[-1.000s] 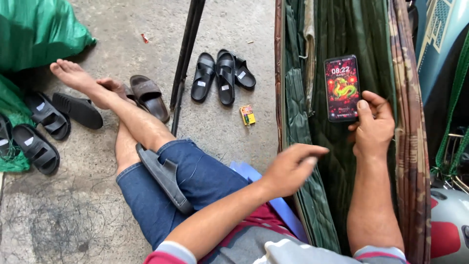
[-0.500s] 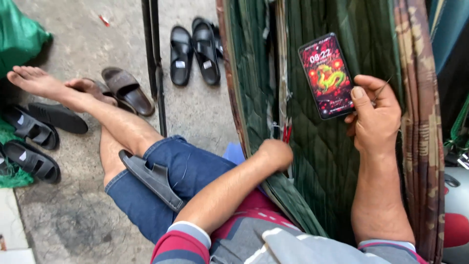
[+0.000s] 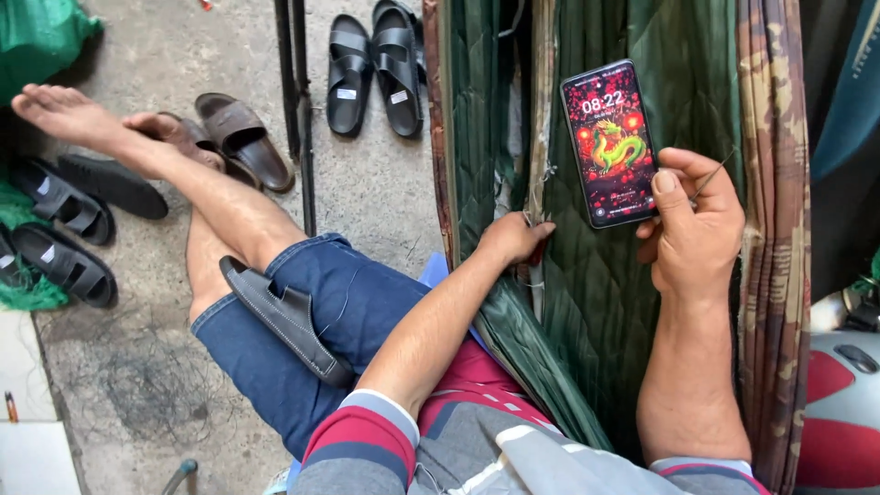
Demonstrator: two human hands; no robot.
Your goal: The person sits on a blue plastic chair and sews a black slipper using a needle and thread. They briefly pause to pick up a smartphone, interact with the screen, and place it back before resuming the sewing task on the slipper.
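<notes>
Green quilted fabric [image 3: 596,302]; right hand [image 3: 692,229] holds red-screened phone [image 3: 610,142].

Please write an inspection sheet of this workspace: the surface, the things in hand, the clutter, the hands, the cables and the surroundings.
Surface: grey concrete floor, rough and stained.
Things in hand: smartphone with lit screen; green quilted fabric hanging in folds; a thin needle-like item by the right thumb, too small to tell.
Clutter: black sandals, brown sandals, more black sandals at left, one black sandal on the thigh.
Hands: left hand grips a fabric edge; right hand holds the smartphone.
Cables: nothing seen.
Surroundings: dark metal pole, green netting, red and grey vehicle part.
</notes>
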